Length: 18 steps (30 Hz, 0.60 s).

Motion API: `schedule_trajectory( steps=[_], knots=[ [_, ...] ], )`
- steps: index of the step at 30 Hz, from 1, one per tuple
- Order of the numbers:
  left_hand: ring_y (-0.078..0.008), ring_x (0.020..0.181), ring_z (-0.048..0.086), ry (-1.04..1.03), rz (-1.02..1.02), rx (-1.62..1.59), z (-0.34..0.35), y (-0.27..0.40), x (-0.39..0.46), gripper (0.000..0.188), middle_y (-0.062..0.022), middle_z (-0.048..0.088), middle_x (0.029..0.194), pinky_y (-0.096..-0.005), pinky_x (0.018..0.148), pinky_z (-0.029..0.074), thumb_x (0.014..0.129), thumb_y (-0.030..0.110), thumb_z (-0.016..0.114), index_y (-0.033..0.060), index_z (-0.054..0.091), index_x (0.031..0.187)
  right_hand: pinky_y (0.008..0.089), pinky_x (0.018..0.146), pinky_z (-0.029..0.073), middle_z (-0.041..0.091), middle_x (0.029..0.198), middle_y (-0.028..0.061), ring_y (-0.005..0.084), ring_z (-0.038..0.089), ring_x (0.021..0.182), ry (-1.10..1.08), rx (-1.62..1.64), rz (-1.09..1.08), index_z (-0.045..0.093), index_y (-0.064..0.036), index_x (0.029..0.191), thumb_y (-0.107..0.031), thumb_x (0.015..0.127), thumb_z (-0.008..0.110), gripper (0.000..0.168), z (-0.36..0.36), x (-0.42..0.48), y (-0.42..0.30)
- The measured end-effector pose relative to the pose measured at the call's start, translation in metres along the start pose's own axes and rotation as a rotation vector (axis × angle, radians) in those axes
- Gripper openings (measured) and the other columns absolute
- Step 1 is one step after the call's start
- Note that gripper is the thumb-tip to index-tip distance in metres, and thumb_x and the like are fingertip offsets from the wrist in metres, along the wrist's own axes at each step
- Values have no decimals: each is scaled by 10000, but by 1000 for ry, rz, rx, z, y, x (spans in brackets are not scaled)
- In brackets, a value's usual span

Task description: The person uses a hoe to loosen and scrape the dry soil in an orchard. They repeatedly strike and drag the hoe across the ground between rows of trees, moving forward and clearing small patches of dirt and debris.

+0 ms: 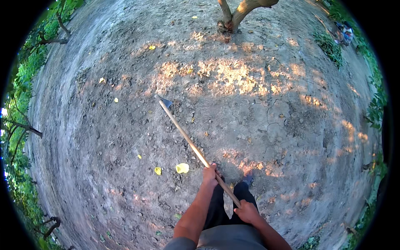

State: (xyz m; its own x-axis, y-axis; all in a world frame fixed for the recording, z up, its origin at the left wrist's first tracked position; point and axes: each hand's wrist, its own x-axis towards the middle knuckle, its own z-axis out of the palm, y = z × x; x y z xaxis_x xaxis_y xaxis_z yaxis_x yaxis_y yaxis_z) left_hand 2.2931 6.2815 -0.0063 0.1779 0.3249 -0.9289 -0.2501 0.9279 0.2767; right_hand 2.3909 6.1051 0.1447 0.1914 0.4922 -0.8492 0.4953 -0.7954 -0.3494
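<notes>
A hoe with a long wooden handle (189, 140) slants from my body up to the left. Its metal blade (166, 102) rests at or just above the dry, cracked soil; which of the two I cannot tell. My left hand (211, 174) grips the handle partway along its lower half. Around the lower end of the handle, near my waist, my right hand (247, 212) is closed. Loose clods lie close to the blade, and a large yellow leaf (182, 168) lies on the ground left of my left hand.
A forked tree trunk (232, 22) stands ahead. A pile of cut grass (328, 47) lies at the upper right, near a bundle of what looks like cloth (346, 35). Leafy branches line the left edge. My bare foot (247, 172) is on the soil.
</notes>
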Motion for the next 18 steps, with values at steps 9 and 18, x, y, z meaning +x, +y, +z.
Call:
schedule_trajectory(
  steps=[9,18],
  knots=[
    [-181,502,475,-106,13,7,22,15,-5,159,-50,462,606,-345,471,454,882,133,515,60,462,751,501,696,462,611,767,238,420,598,762,92,-42,3,483,1,885,-277,788,610,321,-8,-1,-5],
    [-223,571,535,-220,-117,144,60,-36,-25,97,-82,484,670,-371,514,493,864,111,535,44,466,854,511,690,471,608,791,255,433,599,764,91,-15,171,481,7,883,-265,780,614,319,-33,-52,23]
  ],
)
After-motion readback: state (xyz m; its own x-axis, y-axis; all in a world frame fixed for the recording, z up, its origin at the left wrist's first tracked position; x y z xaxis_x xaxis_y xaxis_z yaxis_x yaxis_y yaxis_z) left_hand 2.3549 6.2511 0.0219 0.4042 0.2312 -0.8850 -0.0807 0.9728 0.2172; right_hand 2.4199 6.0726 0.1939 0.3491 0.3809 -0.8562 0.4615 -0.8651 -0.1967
